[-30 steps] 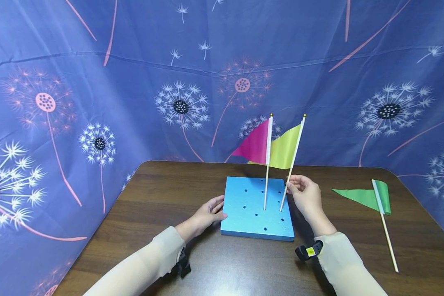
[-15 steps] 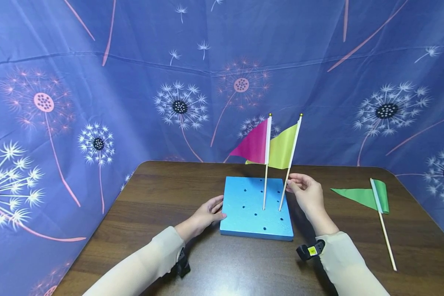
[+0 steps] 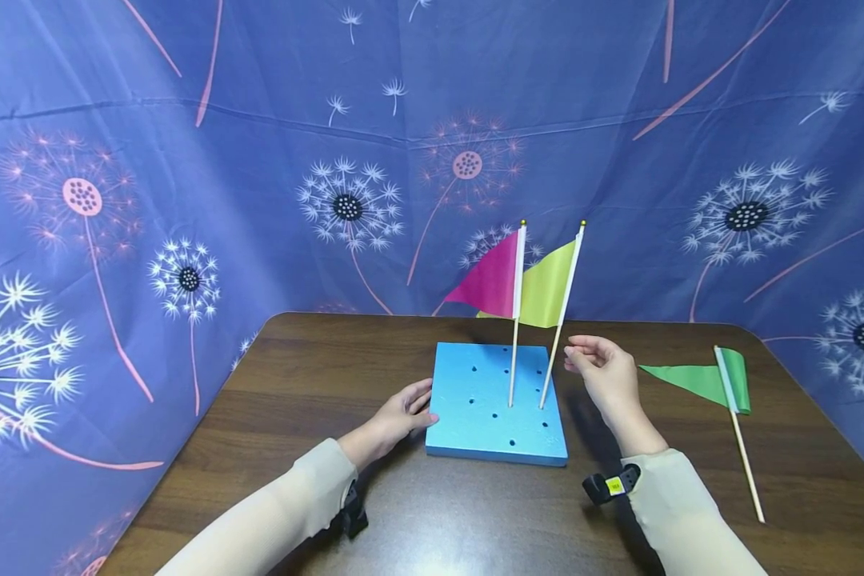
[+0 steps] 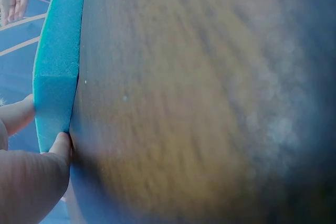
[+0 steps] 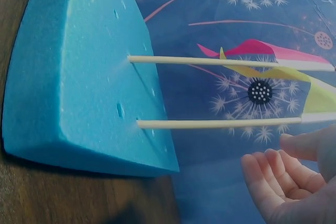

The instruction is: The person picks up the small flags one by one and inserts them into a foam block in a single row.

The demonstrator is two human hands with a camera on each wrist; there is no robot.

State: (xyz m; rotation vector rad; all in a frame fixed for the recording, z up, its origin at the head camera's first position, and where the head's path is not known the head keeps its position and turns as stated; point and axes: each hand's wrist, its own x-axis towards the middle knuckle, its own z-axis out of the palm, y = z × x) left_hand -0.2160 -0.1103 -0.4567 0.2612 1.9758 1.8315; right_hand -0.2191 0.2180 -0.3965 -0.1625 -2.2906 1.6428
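A blue foam board (image 3: 468, 432) with small holes lies on the table. In it stand two flags on wooden sticks: a pink flag (image 3: 493, 280), fairly upright, and a yellow flag (image 3: 547, 284), leaning right. My left hand (image 3: 396, 416) holds the board's left edge, and the left wrist view has its fingers on the foam edge (image 4: 55, 98). To the right of the yellow flag's stick is my right hand (image 3: 608, 376), apart from it, with loosely bent fingers. In the right wrist view nothing lies between that thumb and the fingertips.
A green flag (image 3: 706, 384) on a wooden stick lies on the table to the right. The brown wooden table (image 3: 317, 360) reaches back to a blue cloth (image 3: 259, 176) with a dandelion print.
My right hand has let go of the yellow flag's stick and moved a little right. The yellow flag stays standing in the board. My left hand stays on the board's edge.
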